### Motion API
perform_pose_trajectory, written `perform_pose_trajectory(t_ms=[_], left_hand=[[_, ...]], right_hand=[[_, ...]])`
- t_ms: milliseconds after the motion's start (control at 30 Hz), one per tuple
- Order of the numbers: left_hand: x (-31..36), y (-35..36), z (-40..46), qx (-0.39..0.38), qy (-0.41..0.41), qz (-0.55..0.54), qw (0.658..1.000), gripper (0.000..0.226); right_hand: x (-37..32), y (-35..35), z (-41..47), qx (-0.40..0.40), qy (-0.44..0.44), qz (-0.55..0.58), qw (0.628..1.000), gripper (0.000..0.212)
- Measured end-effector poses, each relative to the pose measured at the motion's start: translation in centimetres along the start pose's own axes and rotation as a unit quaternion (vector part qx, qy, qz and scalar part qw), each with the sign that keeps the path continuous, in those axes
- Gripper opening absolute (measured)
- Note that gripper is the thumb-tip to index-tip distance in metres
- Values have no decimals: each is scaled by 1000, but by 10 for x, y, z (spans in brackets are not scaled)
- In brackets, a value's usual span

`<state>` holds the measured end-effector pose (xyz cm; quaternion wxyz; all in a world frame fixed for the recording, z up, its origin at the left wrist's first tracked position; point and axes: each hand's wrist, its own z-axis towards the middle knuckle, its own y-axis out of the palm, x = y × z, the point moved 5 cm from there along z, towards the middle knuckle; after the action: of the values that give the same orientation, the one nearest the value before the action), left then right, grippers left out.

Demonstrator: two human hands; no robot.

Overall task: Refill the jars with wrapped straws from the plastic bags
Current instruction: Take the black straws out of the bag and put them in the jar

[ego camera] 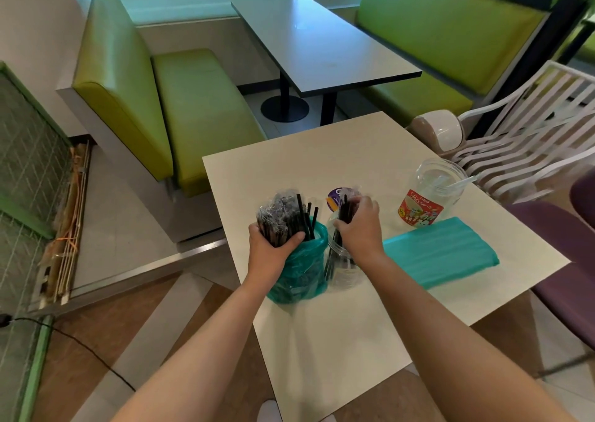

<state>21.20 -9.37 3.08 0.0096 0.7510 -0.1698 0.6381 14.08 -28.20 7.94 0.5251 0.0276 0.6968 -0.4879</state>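
A teal plastic bag (301, 275) stands on the white table (370, 341), full of black wrapped straws (283, 215). My left hand (272, 246) grips the bundle of straws where it sticks out of the bag's mouth. Right beside it is a clear jar (341, 270) with black straws inside. My right hand (360, 228) holds a small bunch of black straws at the jar's mouth. A second clear jar (431, 193) with a red label stands at the far right; it holds a few clear wrapped straws. A second, flat teal bag (441, 251) lies to the right.
A purple-labelled lid or pot (335, 196) sits behind the jar. White slatted chairs (528, 138) and a bin (439, 132) stand past the table's right edge, a purple seat (566, 260) nearer. Green benches (193, 106) and another table (322, 45) lie beyond.
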Motion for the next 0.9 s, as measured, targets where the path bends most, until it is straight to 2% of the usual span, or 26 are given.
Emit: perform_pose_trajectory(t_ms=[67, 233, 367, 433, 500, 567, 600, 700, 767, 900], left_hand=[[0, -1, -1, -2, -3, -4, 1000, 73], [1, -4, -2, -12, -12, -13, 1000, 74], [3, -9, -4, -3, -10, -8, 1000, 69], [4, -10, -4, -2, -11, -9, 1000, 69], [4, -11, -4, 1, -11, -6, 1000, 70], [4, -11, -4, 3, -10, -4, 1000, 71], [4, -10, -5, 3, -8, -3, 1000, 71], [5, -9, -6, -8, -6, -11, 1000, 71], [5, -9, -8, -19, -1, -14, 1000, 70], [3, -12, -8, -21, 5, -30, 999, 73]], right_hand=[[1, -1, -1, 15, -9, 37, 999, 44], [10, 1, -1, -1, 1, 22, 1000, 44], [3, -8, -12, 56, -32, 95, 993, 51], [-3, -14, -19, 102, -49, 103, 988, 44], [-11, -12, -25, 112, -78, 99, 986, 31], [-19, -2, -28, 63, -108, 109, 986, 25], [-23, 4, -30, 25, -109, 117, 987, 28], [-29, 20, -32, -75, -73, 137, 985, 60], [-29, 26, -32, -116, -60, 120, 984, 67], [-23, 26, -30, -134, -51, 81, 986, 37]])
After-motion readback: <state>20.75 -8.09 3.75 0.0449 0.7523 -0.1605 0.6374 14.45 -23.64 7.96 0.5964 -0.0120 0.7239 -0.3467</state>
